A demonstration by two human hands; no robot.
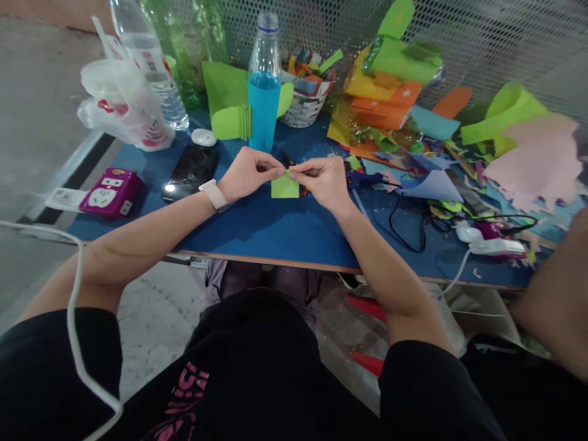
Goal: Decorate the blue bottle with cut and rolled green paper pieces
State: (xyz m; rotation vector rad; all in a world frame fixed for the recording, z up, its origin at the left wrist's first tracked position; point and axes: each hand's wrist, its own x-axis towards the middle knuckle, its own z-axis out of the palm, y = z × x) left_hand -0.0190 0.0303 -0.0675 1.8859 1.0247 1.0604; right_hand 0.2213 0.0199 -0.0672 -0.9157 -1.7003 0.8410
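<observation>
Between my two hands is a small piece of light green paper (285, 187), held by its top edge above the blue table (257, 229). My left hand (250, 173) pinches its upper left side, and a watch with a pale band sits on that wrist. At the upper right corner, the thumb and finger of my right hand (324, 181) are closed on the same paper. Just behind stands a bottle of blue liquid (263, 101). Green paper pieces (233, 121), one of them pleated, are beside it. Something red and dark lies partly hidden behind my right fingers.
A black phone (192, 171), a white oval case (203, 137) and a purple power socket (111, 193) lie left. Behind them are a bagged cup (124, 104) and bottles. Paper scraps (432, 184), a basket (303, 101) and a black cable (408, 245) occupy the right, near another person's arm.
</observation>
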